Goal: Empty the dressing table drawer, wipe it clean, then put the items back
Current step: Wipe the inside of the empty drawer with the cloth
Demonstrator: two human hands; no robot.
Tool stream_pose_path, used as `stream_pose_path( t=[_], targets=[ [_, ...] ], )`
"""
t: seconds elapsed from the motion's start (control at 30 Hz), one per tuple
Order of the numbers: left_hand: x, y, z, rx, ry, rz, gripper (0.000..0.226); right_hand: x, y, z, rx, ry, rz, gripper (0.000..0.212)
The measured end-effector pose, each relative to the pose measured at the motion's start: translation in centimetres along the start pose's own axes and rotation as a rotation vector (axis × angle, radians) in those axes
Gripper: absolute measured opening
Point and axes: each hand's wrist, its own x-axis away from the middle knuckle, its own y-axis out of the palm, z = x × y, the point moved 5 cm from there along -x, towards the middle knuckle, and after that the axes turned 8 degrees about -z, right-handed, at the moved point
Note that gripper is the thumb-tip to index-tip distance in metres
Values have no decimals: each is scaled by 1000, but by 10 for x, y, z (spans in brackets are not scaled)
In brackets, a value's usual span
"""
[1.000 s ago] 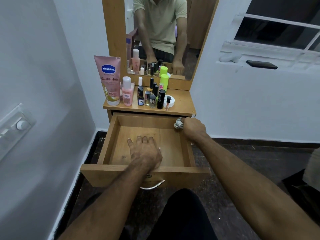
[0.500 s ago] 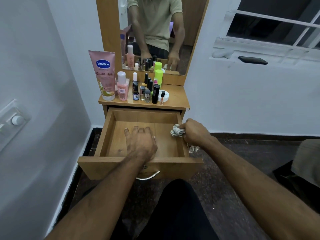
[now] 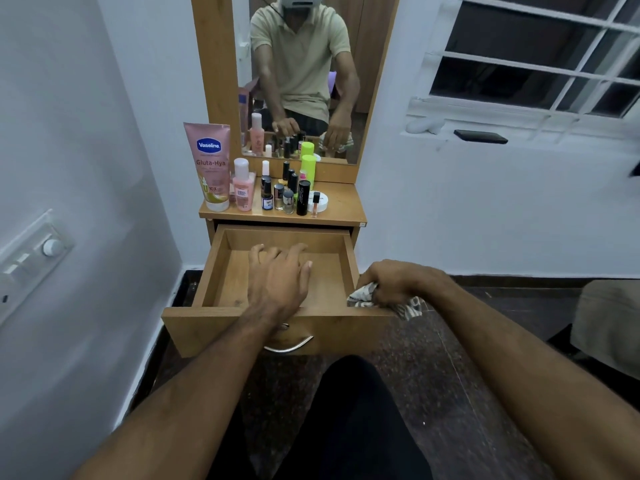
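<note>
The drawer [image 3: 277,271] stands pulled fully out below the dressing table top [image 3: 341,206], its wooden floor bare. The right hand [image 3: 394,280] grips a crumpled patterned cloth [image 3: 363,296] at the drawer's front right corner, on the rim of the right wall; a second ago the same hand held the cloth at the back right corner, just under the table top, and half a second ago midway along that wall. The wipe has therefore run the length of the right side from back to front. The left hand [image 3: 278,275] stays inside the drawer with fingers loosely spread, apparently resting on the floor, though contact is hard to confirm from this angle; it has shifted slightly toward the back. That suggests the wiping step is near its end, with the refilling not yet begun. The items wait on the table top: the Vaseline tube [image 3: 209,164], a pink bottle [image 3: 242,185], small nail polish bottles [image 3: 278,197], a black tube [image 3: 303,197] and a green bottle [image 3: 308,168].
</note>
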Motion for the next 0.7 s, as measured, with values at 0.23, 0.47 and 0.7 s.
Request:
stream_pose_path(
  t=[0.23,0.47,0.7],
  targets=[
    [11,6,-68,49,-205,-100,50,29,-3,3,-205,-66,50,39],
    [16,14,-68,68,-278,-115,52,16,11,-37,-205,-158,206,33],
    [16,14,-77,83,-325,-111,52,-9,9,-96,-228,-311,189,34]
  ],
)
